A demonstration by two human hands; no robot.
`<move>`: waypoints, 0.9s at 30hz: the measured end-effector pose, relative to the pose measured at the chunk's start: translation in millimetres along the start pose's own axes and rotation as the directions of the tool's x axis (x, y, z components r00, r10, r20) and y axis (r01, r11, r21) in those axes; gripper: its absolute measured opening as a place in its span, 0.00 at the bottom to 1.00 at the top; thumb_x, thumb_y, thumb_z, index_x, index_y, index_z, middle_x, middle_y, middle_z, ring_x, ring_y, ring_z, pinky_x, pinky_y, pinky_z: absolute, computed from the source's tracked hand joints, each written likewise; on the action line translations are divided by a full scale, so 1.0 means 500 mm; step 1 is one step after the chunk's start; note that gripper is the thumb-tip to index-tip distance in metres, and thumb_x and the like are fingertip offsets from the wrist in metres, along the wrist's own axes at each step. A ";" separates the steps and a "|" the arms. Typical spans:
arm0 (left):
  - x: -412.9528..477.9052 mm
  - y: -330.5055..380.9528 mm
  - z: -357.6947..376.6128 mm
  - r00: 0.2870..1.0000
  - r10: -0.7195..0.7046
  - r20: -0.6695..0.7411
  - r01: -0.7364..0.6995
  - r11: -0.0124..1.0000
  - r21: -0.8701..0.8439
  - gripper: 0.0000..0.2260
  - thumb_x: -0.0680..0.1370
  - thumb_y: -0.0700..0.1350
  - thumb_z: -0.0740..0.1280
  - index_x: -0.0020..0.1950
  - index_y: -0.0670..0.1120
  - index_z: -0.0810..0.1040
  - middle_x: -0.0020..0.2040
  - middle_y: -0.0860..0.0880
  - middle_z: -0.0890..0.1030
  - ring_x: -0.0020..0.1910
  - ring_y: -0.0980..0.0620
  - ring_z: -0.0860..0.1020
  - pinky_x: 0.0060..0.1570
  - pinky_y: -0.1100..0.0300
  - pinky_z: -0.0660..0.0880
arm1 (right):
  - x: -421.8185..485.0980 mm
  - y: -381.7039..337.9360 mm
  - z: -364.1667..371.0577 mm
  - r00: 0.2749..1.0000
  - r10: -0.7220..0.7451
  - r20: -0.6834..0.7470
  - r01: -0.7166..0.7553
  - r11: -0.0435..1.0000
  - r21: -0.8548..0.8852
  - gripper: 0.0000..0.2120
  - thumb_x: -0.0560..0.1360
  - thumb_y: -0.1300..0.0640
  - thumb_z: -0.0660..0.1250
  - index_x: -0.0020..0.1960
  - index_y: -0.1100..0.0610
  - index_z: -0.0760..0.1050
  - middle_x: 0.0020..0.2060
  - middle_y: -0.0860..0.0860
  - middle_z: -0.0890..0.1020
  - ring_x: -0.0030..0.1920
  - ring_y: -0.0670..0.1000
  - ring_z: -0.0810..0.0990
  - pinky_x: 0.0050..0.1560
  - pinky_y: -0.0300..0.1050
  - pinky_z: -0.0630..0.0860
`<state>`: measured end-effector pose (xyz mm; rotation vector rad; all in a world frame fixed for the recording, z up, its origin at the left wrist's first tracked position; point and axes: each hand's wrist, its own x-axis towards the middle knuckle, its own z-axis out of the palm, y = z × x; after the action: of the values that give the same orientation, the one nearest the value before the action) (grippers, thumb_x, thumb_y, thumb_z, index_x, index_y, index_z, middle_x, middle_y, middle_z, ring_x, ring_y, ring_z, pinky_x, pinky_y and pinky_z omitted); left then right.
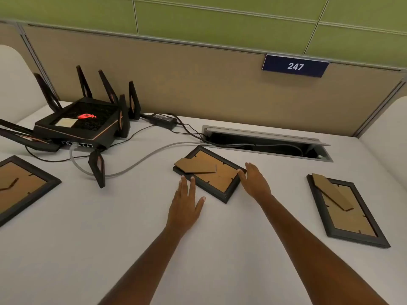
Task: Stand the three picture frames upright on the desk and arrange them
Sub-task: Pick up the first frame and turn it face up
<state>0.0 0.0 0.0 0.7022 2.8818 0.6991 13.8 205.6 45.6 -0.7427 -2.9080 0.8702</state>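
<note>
The middle picture frame [210,172] lies face down on the white worktop [88,238], turned at an angle, its brown backing board up and its cardboard easel leg [197,165] swung partly out toward the left. Both hands close on it from the near side: the left hand [186,205] is flat with its fingers spread and empty, fingertips just at the frame's near-left edge, and the right hand [255,183] is open too, its fingers resting against the frame's right corner, gripping nothing yet. A second frame [346,210] lies face down well to the right, its leg also part open, and a third frame [19,188] lies face down at the far left edge of view, partly cut off. None stands yet, so the task looks to be at its first step: taking up the middle frame. The next move probably calls for both hands to pinch the frame by its opposite edges, tip it up onto its lower edge, and pull the leg out fully so that it props the frame from behind. Just beyond the frame a grey cable [141,159] runs across the worktop from a black router [83,126] with upright antennas, and the open cable trough [268,142] sits close behind, so the frame wants setting down clear of both. A blue number plate [295,66] reading 247 hangs on the beige partition [198,84] at the back.
</note>
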 end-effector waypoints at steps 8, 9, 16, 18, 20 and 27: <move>0.028 -0.003 0.021 0.999 -0.023 0.041 0.017 0.992 0.129 0.33 0.78 0.59 0.50 0.74 0.43 0.41 0.76 0.39 0.48 0.76 0.43 0.46 0.74 0.52 0.45 | 0.045 -0.017 0.011 0.996 0.091 0.028 -0.088 0.993 -0.083 0.18 0.79 0.53 0.54 0.61 0.65 0.68 0.60 0.62 0.74 0.60 0.60 0.73 0.61 0.53 0.71; 0.029 -0.005 0.024 0.999 -0.023 0.035 0.018 0.991 0.134 0.34 0.77 0.60 0.50 0.74 0.43 0.40 0.76 0.39 0.47 0.76 0.43 0.46 0.74 0.52 0.44 | 0.049 -0.017 0.015 0.996 0.093 0.008 -0.092 0.992 -0.090 0.17 0.78 0.54 0.55 0.60 0.66 0.68 0.59 0.62 0.74 0.59 0.60 0.74 0.60 0.53 0.72; 0.026 -0.007 0.033 0.999 -0.034 -0.035 0.037 0.995 0.090 0.37 0.76 0.62 0.51 0.74 0.41 0.40 0.77 0.42 0.47 0.76 0.47 0.46 0.74 0.56 0.42 | 0.075 -0.028 0.006 0.978 0.185 0.099 -0.166 0.970 -0.175 0.21 0.76 0.46 0.59 0.55 0.65 0.71 0.54 0.62 0.76 0.59 0.60 0.73 0.57 0.51 0.70; 0.025 -0.007 0.034 0.999 -0.033 -0.031 0.035 0.996 0.079 0.36 0.76 0.62 0.51 0.74 0.42 0.39 0.77 0.43 0.46 0.76 0.47 0.45 0.73 0.57 0.42 | 0.079 -0.025 0.001 0.968 0.214 0.127 -0.191 0.967 -0.171 0.19 0.75 0.45 0.60 0.41 0.62 0.70 0.40 0.58 0.75 0.52 0.60 0.74 0.50 0.48 0.67; 0.024 -0.009 0.033 0.999 -0.035 -0.030 0.037 0.997 0.070 0.36 0.76 0.61 0.51 0.74 0.42 0.39 0.77 0.43 0.46 0.76 0.48 0.45 0.73 0.57 0.42 | 0.077 -0.021 -0.004 0.959 0.245 0.141 -0.230 0.967 -0.111 0.21 0.75 0.44 0.61 0.34 0.60 0.63 0.32 0.54 0.68 0.46 0.57 0.70 0.47 0.46 0.64; 0.021 -0.010 0.028 1.000 -0.011 -0.018 0.012 0.998 0.065 0.33 0.76 0.62 0.44 0.73 0.45 0.38 0.77 0.43 0.47 0.76 0.48 0.45 0.74 0.55 0.41 | 0.050 -0.020 -0.037 0.940 0.245 0.239 -0.310 0.905 0.293 0.20 0.75 0.48 0.61 0.31 0.59 0.63 0.30 0.53 0.67 0.30 0.49 0.65 0.31 0.38 0.62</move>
<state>-8.9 6.4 -14.4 0.6901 2.9347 0.6154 -10.1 219.3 63.6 -1.1121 -2.7387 1.4915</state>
